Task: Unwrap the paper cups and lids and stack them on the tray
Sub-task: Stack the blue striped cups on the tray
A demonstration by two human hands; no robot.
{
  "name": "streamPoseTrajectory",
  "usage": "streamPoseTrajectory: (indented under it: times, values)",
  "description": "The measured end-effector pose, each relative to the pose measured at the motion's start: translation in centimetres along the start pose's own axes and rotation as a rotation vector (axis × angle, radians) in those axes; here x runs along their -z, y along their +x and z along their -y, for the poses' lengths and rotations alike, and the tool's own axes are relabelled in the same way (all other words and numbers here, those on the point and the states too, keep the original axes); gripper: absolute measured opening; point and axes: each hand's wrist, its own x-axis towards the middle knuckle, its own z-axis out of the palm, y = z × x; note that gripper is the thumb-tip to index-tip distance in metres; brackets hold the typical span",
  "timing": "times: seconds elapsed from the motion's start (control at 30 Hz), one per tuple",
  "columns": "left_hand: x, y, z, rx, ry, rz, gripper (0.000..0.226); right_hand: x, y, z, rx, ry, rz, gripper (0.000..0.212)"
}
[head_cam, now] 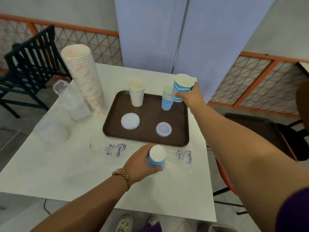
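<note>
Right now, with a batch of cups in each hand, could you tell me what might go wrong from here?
1. The right hand holds blue striped paper cups tilted beside the blue striped cup stack on the brown plastic tray; a nudge could topple that narrow stack.
2. The tall pink-patterned cup stack leans on the white table, so a bump may tip it.
3. The left hand grips short blue cups over clear wrapping; they may slip.

Brown tray point(147, 139), blue-and-white wavy-striped cups point(167, 101), plain white cups point(136, 94), white lids point(130, 121), pink-patterned cup stack point(83, 76)
</note>
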Motion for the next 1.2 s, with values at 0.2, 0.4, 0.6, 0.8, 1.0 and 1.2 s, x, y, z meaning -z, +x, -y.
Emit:
streamPoseTrajectory:
  times: [0.2, 0.4, 0.6, 0.8, 1.0, 1.2]
  values:
    - [0.1, 0.4, 0.5, -0.026, 0.015, 0.02, 0.069, -2.4, 5.1, 0.7, 0.02, -0.086, -0.08, 0.093]
    - [0.0, 0.5, 0.5, -0.031, 0.049, 0.046, 0.068, -4.1, 5.2, 2.1, -0.056, -0.244, -0.13, 0.077]
    - [0.2, 0.6, 0.5, -0.034, 0.044, 0.068, 0.069, -4.4, 4.2, -1.2, -0.203, -0.261, -0.052, 0.102]
    - [0.3, 0.6, 0.2, -0.052, 0.01, 0.082, 0.066, -3.9, -1.1, -2.4, -0.262, -0.419, 0.06, 0.08]
    - [0.3, 0.2, 0.3, -0.045, -0.037, 0.063, 0.069, -3.5, -8.4, 2.1, -0.093, -0.637, 0.513, 0.05]
    - [0.3, -0.2, -0.1, -0.031, -0.084, 0.062, 0.073, -3.0, -14.6, 6.8, 0.092, -0.818, 0.624, 0.039]
